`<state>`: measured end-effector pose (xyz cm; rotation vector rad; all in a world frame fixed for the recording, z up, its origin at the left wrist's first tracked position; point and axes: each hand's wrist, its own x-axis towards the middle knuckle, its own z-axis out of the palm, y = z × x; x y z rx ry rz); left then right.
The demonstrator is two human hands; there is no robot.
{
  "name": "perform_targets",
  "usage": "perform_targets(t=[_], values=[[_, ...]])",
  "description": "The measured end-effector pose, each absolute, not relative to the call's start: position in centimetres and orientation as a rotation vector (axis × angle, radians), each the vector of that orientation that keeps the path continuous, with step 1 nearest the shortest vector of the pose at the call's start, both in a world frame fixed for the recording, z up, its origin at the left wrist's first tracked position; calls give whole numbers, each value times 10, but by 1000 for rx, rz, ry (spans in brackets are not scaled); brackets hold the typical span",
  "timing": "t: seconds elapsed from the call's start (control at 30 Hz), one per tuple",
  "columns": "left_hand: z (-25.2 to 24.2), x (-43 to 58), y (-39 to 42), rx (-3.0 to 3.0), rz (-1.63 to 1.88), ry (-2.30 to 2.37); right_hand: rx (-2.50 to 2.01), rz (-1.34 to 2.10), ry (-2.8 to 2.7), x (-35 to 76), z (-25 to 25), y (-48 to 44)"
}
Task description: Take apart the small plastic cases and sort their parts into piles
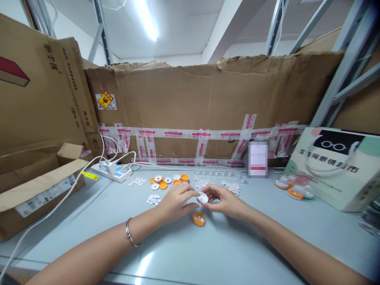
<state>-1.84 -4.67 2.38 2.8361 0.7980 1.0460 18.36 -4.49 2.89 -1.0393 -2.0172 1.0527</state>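
A round white plastic cap (202, 198), shallow like a small dish, is held up by its right edge between the thumb and fingers of my right hand (221, 201). Small details inside the cap are too small to make out. My left hand (179, 198) is on the other side, its index fingertip at the cap's left rim and its thumb apart below. Just beneath both hands, an orange round cap (198, 223) lies on the table with small white pieces in it.
Orange and white rings (160, 183) lie behind my left hand. Small white discs (153, 199) and white parts (230, 187) form piles. Clear domes (218, 171) line the back. A power strip (114, 171), open carton (44, 190), gift box (332, 170) and capped clear pieces (297, 191) stand around.
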Motion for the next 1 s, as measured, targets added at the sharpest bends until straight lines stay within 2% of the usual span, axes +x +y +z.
perform_targets(t=[0.2,0.37,0.73,1.0], values=[[26,-21,-37,2957,1065,781,-1059,1202,-1903,183,23,-41],[25,-28,-17,2866,971,1154,-1131,1157,-1845,185,20,-35],[10,-31,-2,2753,833,1445,-1222,990,-2355,188,34,-57],[13,-32,-4,2765,830,1520,-1213,967,-2425,185,31,-59]])
